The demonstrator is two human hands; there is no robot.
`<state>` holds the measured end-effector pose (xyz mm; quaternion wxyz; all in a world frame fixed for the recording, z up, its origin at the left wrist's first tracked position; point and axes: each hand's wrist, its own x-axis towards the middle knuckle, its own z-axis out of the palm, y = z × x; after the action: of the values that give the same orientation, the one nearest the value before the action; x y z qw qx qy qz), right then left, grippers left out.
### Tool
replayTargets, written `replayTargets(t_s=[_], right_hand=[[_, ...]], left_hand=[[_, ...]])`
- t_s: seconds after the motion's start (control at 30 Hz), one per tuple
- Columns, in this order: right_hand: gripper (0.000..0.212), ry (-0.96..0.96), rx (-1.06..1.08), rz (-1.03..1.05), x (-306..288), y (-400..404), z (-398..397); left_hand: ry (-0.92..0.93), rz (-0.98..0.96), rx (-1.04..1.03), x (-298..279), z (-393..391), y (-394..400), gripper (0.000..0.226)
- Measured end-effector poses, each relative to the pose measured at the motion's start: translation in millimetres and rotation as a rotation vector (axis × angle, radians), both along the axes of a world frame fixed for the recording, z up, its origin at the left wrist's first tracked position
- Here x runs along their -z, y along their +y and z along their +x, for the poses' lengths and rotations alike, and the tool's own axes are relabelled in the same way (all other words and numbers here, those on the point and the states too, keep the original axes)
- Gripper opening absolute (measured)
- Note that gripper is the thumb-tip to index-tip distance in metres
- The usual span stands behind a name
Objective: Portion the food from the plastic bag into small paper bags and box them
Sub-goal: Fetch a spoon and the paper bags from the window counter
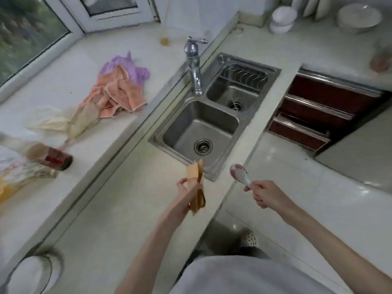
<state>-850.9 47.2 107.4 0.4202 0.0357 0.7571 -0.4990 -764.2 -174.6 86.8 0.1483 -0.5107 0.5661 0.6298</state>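
My left hand [186, 193] holds a small brown paper bag [196, 183] upright above the counter, just in front of the sink's near corner. My right hand [265, 193] grips the handle of a white spoon [240, 174] with a red pattern, its bowl pointing up and left toward the bag, a short gap between them. A crumpled clear plastic bag [19, 172] with yellowish contents lies at the far left edge of the counter, partly cut off by the frame.
A steel double sink [169, 122] with a faucet [194, 64] lies ahead. Peach and purple cloths [118, 90], pale gloves [63, 122] and a tipped red-labelled jar [53, 157] lie on the left counter. White bowls [283, 19] stand at the back right; open dark-red drawers [314, 115] are right.
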Motion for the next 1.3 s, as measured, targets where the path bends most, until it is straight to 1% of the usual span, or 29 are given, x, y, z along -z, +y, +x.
replayTargets(t_s=[0.07,0.2,0.27,0.33,0.4,0.47,0.53,0.7,0.77,0.83,0.87,0.97,1.07,1.17,1.3], right_hand=[[0.031,0.005,0.067,0.041,4,40,-20],[0.030,-0.035,0.260,0.054,10,108,-48],[0.030,-0.064,0.336,0.069,15,133,-62],[0.030,-0.094,0.401,0.101,21,154,-77],[0.029,-0.116,0.446,0.108,27,167,-96],[0.029,-0.127,0.487,0.101,33,176,-122],[0.030,-0.122,0.533,0.088,37,180,-153],[0.029,-0.115,0.643,0.072,31,189,-243],[0.028,-0.104,0.686,0.059,25,194,-278],[0.027,-0.091,0.727,0.062,23,200,-311],[0.026,-0.087,0.734,0.070,22,203,-325],[0.026,-0.105,0.745,0.063,19,213,-361],[0.026,-0.102,0.751,0.052,19,225,-402],[0.025,-0.121,0.769,0.039,25,238,-442],[0.026,-0.138,0.718,0.015,33,257,-502]], left_hand=[[0.051,-0.018,0.033,-1,-32,21,0.048],[0.114,0.037,0.112,-1,-84,57,0.066],[0.118,0.074,0.116,4,-111,73,0.065],[0.122,0.096,0.122,11,-140,89,0.056],[0.130,0.119,0.149,17,-170,103,0.043],[0.137,0.151,0.210,19,-206,114,0.038],[0.148,0.173,0.277,19,-244,123,0.039],[0.165,0.197,0.341,9,-351,147,0.037],[0.172,0.249,0.405,8,-393,155,0.037],[0.187,0.287,0.492,10,-434,164,0.046],[0.186,0.271,0.541,10,-454,170,0.052],[0.144,0.171,0.649,8,-507,188,0.058],[0.133,0.139,0.753,12,-560,207,0.066],[0.132,0.076,0.764,15,-598,225,0.066],[0.169,0.007,0.789,17,-649,245,0.072]])
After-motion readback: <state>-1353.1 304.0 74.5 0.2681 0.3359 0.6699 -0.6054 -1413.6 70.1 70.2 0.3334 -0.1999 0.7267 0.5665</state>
